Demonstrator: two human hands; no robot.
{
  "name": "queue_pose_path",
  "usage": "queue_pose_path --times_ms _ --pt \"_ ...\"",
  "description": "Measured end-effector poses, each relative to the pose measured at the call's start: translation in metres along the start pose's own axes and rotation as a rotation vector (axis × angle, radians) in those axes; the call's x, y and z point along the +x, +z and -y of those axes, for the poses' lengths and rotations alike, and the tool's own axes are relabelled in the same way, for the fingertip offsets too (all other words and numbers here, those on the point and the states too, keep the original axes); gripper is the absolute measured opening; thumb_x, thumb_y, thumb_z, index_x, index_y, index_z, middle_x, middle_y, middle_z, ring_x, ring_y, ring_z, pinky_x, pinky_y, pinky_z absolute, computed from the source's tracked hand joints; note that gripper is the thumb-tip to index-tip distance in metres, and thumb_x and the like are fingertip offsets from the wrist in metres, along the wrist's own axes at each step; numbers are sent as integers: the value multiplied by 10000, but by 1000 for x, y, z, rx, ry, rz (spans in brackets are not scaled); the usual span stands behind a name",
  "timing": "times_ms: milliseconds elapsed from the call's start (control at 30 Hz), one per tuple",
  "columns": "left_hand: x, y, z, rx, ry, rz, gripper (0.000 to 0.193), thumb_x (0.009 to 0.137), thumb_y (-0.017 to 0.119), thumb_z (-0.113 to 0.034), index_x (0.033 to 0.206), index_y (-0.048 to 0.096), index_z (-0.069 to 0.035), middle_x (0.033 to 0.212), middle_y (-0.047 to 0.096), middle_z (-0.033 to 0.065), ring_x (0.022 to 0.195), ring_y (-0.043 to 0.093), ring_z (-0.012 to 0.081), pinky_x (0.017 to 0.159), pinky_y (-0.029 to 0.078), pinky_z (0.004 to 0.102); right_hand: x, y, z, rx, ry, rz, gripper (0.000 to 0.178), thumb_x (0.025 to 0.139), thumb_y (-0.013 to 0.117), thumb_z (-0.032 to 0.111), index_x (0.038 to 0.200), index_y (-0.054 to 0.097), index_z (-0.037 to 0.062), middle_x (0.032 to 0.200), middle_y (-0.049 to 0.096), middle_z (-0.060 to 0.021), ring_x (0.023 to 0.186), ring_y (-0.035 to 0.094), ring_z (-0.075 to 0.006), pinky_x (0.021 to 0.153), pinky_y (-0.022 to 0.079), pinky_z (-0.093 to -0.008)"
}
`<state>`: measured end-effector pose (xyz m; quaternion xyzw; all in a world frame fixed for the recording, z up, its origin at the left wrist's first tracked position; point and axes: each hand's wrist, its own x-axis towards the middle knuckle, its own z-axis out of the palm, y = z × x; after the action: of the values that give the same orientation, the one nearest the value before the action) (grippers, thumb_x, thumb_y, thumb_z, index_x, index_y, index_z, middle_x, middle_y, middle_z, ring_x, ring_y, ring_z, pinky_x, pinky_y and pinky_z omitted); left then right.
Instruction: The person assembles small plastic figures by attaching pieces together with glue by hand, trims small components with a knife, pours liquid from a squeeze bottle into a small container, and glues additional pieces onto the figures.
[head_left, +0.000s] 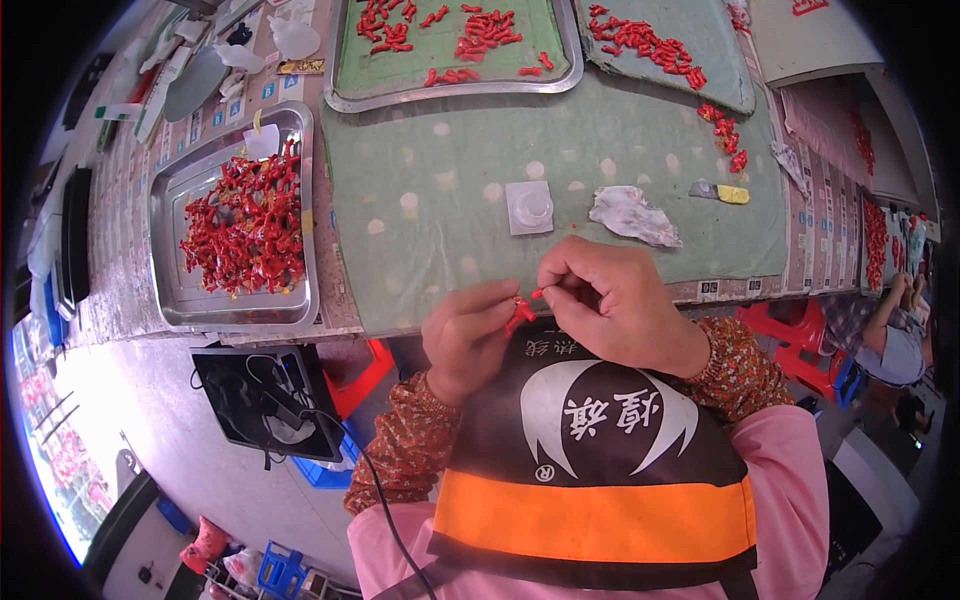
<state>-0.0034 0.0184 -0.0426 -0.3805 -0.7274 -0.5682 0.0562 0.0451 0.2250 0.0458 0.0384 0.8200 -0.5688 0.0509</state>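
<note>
My left hand [465, 338] is closed at the table's near edge, its fingertips pinching a small glossy red figurine [519, 316]. Right beside it, my right hand [625, 305] pinches a tiny red piece [538, 294] between thumb and forefinger, close to the figurine's top. Whether the two red parts touch is too small to tell. Beyond my hands, on the green cloth [430, 225], lie a square white pad with a small round clear dish [530, 207] and a crumpled whitish rag [636, 216]. Farther right is a small grey and yellow object [720, 192].
A metal tray [165, 255] heaped with red figurines stands at left. At the back, a green-lined tray [400, 98] and a greyish board [735, 80] hold more. Several loose red pieces [725, 135] lie at right. Red stools [790, 345] and another person [880, 340] are beyond.
</note>
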Motion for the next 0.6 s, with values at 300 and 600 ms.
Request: queue_pose_path --times_ms 300,600 --pt "-3 4 4 21 79 -70 287 793 817 36 990 643 -79 1052 769 142 850 745 286 689 587 337 1 2 0 -113 -196 -35 149 858 685 -37 959 599 29 769 616 -92 622 624 -214 561 475 -325" --pt "-4 5 6 21 114 -80 297 793 829 25 988 639 -94 1055 771 141 788 727 267 635 562 329 0 3 2 -129 -203 -9 153 856 696 -30 955 594 26 780 610 -104 657 625 -265 576 473 -371"
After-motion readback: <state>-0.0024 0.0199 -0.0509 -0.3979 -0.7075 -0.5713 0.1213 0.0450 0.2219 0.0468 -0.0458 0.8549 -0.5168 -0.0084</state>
